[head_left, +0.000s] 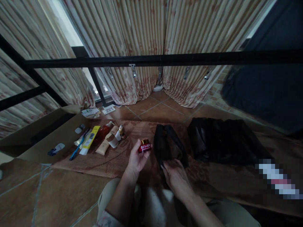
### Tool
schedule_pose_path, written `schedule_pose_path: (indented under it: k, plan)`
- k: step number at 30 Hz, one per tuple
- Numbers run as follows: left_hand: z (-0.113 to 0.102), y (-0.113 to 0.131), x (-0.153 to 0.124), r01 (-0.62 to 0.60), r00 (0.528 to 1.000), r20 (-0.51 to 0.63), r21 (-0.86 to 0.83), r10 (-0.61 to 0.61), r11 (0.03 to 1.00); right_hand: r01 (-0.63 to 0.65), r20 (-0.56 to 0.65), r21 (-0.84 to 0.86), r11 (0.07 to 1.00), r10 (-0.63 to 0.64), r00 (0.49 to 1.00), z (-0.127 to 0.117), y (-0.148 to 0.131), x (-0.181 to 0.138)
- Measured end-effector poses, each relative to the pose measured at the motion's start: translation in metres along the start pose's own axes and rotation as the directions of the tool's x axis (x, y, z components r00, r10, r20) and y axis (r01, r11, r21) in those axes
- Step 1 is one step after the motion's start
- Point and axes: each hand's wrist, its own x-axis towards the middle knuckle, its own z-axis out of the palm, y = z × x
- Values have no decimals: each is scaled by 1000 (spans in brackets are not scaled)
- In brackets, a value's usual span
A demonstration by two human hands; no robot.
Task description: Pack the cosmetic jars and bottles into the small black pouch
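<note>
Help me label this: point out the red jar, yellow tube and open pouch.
Red jar (144, 147): head view, label on its side.
Yellow tube (92, 138): head view, its middle.
Open pouch (162, 143): head view, left wall.

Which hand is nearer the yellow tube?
Left. The left hand, holding a red jar, is right of the yellow tube; the right hand is farther right, at the black pouch.

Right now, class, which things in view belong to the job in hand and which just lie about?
In the job: red jar, in left hand; black pouch, right hand on it; probably yellow tube.

Seemingly lying about: cardboard box; black bag; papers.
</note>
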Motion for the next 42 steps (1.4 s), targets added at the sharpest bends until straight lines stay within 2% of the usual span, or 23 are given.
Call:
schedule_pose_path:
  k: [5, 13, 23, 42]
  plan:
    - [-2, -4, 0, 13, 1000, 18, 51, -14, 999, -13, -1, 13, 1000, 13, 1000, -1, -1, 1]
    - [-5, -8, 6, -120, 993, 22, 116, 118, 986, -4, 1, -2, 1000, 4, 1000, -3, -2, 1]
    - [-3, -6, 6, -143, 990, -5, 125, 144, 982, 16, -11, -1, 1000, -16, 1000, 0, 1, -1]
    - [-1, -1, 7, -73, 996, -45, 18, 74, 997, 43, -8, -46, 998, -43, 999, 1, 2, -1]
